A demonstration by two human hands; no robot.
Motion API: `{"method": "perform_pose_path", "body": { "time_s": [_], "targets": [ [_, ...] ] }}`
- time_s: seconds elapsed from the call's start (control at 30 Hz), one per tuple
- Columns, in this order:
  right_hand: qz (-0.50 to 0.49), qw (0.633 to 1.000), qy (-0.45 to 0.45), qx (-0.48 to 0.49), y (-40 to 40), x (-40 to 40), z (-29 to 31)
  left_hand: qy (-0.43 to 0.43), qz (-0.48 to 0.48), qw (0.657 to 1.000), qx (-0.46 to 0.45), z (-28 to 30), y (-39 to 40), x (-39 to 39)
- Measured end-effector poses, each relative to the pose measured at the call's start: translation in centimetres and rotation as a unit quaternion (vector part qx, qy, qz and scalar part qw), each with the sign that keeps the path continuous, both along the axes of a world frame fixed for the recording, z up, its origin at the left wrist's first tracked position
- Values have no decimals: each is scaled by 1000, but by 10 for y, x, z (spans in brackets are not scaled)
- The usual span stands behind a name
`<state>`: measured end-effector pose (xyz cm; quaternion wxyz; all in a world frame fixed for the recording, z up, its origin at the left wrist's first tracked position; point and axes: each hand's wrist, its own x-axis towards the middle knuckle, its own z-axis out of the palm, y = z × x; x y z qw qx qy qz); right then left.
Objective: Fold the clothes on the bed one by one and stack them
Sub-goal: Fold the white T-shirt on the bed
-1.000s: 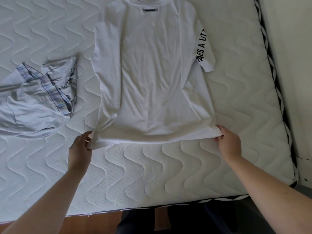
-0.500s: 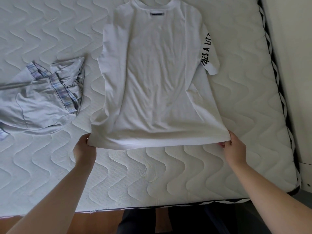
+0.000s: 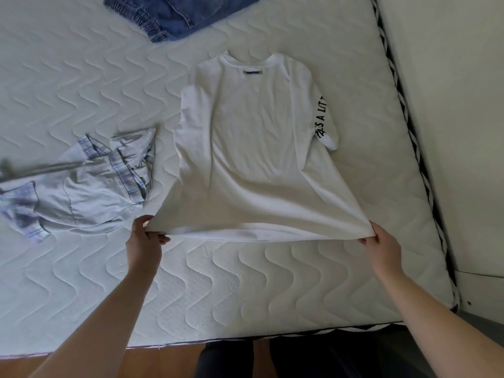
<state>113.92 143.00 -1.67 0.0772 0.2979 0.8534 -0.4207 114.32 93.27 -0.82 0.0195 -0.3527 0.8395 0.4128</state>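
Head cam, L to R: plaid shirt (image 3: 81, 186) crumpled, unfolded. Left hand (image 3: 143, 241) & right hand (image 3: 383, 248) each pinch a hem corner of white tee (image 3: 253, 159), sleeves tucked, mid-mattress (image 3: 245, 290). Jeans (image 3: 174, 15) untouched; no stack yet.

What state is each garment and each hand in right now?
white T-shirt: spread flat, sleeves folded in, hem lifted
left hand: pinching the hem's left corner
right hand: pinching the hem's right corner
light blue plaid garment: crumpled, unfolded
blue denim garment: lying at the far edge, partly out of view
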Motion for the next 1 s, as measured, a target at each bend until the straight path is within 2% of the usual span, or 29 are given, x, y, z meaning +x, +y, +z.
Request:
{"method": "perform_pose_path", "body": {
  "time_s": [0.13, 0.33, 0.67, 0.87, 1.0],
  "targets": [
    [-47, 996, 27, -67, -8, -20, 39, 8, -27, 1000, -11, 43, -5, -20],
    [-93, 979, 105, -145, -6, -76, 115, 57, -60, 996, 27, 120, -24, -67],
    [-74, 964, 216, -135, 15, -189, 271, 161, -59, 984, 50, 276, -57, -158],
    [-135, 919, 357, -102, 3, -233, 371, 195, -79, 977, 18, 375, -72, -208],
    [-137, 907, 386, -96, -1, -251, 424, 189, -85, 978, -11, 425, -80, -234]
  ]
}}
